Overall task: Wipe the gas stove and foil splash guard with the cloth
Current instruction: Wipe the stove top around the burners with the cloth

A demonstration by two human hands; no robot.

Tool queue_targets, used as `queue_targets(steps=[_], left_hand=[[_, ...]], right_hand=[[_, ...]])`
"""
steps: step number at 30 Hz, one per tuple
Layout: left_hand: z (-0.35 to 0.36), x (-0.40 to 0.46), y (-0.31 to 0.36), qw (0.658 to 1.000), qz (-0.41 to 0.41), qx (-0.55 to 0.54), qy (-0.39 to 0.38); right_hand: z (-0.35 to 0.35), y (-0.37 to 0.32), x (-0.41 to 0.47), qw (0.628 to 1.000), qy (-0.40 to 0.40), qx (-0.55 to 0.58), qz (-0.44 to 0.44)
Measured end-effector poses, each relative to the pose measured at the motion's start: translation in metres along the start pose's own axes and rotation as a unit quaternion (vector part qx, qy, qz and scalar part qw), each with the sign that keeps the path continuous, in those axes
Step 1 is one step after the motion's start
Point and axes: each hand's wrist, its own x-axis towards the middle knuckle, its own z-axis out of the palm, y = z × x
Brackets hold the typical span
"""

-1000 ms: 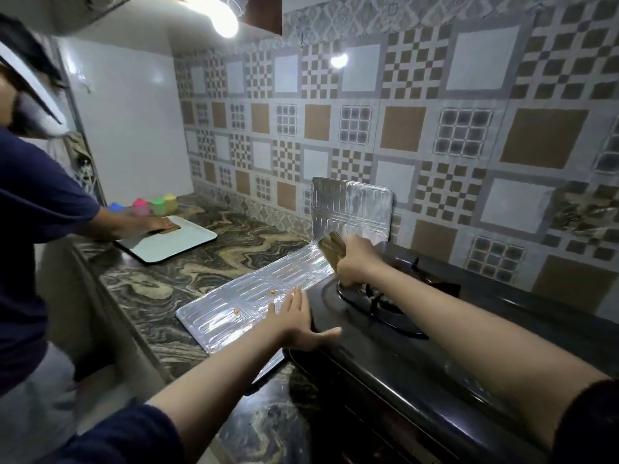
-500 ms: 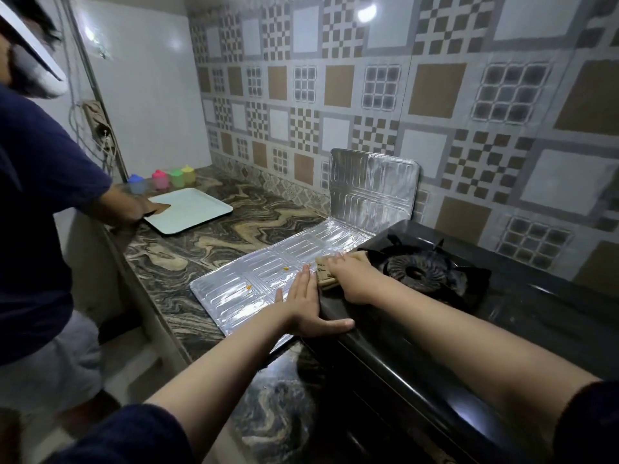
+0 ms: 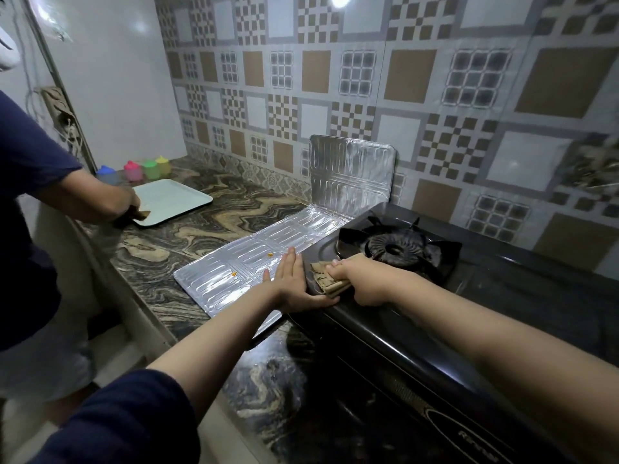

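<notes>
Gripping a folded tan cloth (image 3: 326,277), the right hand (image 3: 363,279) has its fingers curled round it and presses it onto the near left corner of the black stove (image 3: 502,296). The cloth's far half is hidden under that hand; only the creased left end shows. Just left of the grip, the left hand (image 3: 294,288) lies flat with straight fingers, palm on the foil guard (image 3: 234,266), thumb reaching along the stove's edge to touch the cloth.

One burner (image 3: 395,247) sits just beyond the grip. The stove's right end runs out of frame, so any second burner cannot be seen. Brand lettering on its front panel is too dark to read.

The guard has two panels in view: one flat on the counter (image 3: 187,236) left of the grip, one upright (image 3: 351,172) against the tiles behind it. Two small orange specks (image 3: 269,254) mark the flat panel; a third spot by the fold is unclear.

Far left of the grip, a second person (image 3: 26,195), cut off by the frame, holds something brownish over one pale tray (image 3: 170,199); what it is I cannot tell. Four coloured cups (image 3: 134,169) stand behind the tray, blurred.
</notes>
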Motion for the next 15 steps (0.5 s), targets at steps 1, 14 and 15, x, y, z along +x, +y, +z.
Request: queue_targets(steps=[1,14,15], left_hand=[[0.0,0.001,-0.001,1.0,0.001,0.0,-0.001],[-0.003,0.001,0.001,1.0,0.002,0.007,-0.011],[-0.003,0.001,0.001,1.0,0.0,0.007,-0.01]], right_hand=[[0.0,0.0,-0.003,1.0,0.001,0.002,-0.001],[0.016,0.017,-0.039,0.992,0.03,0.114,-0.033],[0.016,0.017,-0.041,0.993,0.029,0.11,-0.038]])
